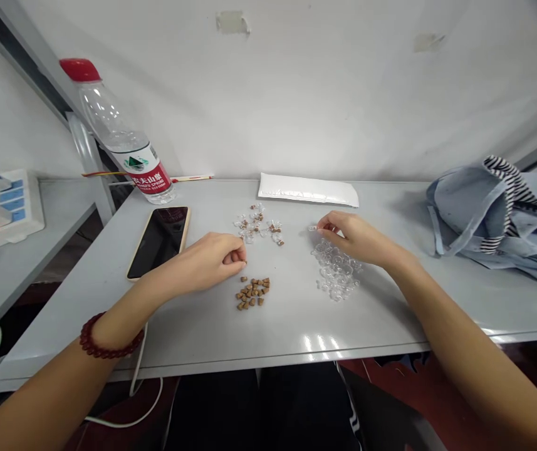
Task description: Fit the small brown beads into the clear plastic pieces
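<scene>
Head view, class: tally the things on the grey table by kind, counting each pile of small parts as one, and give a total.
Water bottle: 1
Phone: 1
White packet: 1
Cloth bag: 1
Piles of small parts: 3
Total: 7

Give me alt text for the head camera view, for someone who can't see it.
At a grey table, the left hand pinches a small brown piece beside a pile of brown pieces; the right hand pinches a clear piece by a clear pile. A phone lies left.
</scene>
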Demonstrator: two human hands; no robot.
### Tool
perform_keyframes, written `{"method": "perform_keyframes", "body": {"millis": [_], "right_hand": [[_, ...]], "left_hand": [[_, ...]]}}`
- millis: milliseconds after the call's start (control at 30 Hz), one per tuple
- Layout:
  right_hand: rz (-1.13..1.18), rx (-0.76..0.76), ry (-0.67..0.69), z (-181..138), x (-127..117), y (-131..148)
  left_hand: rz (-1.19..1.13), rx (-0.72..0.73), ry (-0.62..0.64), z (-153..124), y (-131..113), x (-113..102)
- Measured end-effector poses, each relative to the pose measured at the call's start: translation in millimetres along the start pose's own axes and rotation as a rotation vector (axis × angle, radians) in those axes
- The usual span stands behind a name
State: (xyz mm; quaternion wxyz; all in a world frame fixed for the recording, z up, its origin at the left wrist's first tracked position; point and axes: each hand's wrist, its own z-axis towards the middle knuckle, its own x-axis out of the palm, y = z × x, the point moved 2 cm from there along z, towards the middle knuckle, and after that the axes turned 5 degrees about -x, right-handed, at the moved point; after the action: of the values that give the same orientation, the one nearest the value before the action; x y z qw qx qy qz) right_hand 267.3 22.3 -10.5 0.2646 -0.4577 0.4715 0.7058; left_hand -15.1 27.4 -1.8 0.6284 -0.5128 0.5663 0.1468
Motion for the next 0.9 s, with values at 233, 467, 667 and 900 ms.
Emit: {"method": "perform_keyframes", "body": {"millis": [233, 467, 667, 900], "right_hand": [[0.233, -0.198, -0.152, -7, 2, 45], [0.523, -0.109, -0.121, -11, -2, 53], [0.487, -0.161, -0.026, -8, 11, 58], [0.205, -0.32, 0.049, -4, 41, 63]], "left_hand": [[-0.116, 0.085, -0.108, 1, -10, 7], [-0.2, 0.225, -0.221, -3, -22, 10], [-0.311, 0.26, -0.29, -5, -29, 15], [-0.347, 0.365, -0.329, 0, -31, 28]]}}
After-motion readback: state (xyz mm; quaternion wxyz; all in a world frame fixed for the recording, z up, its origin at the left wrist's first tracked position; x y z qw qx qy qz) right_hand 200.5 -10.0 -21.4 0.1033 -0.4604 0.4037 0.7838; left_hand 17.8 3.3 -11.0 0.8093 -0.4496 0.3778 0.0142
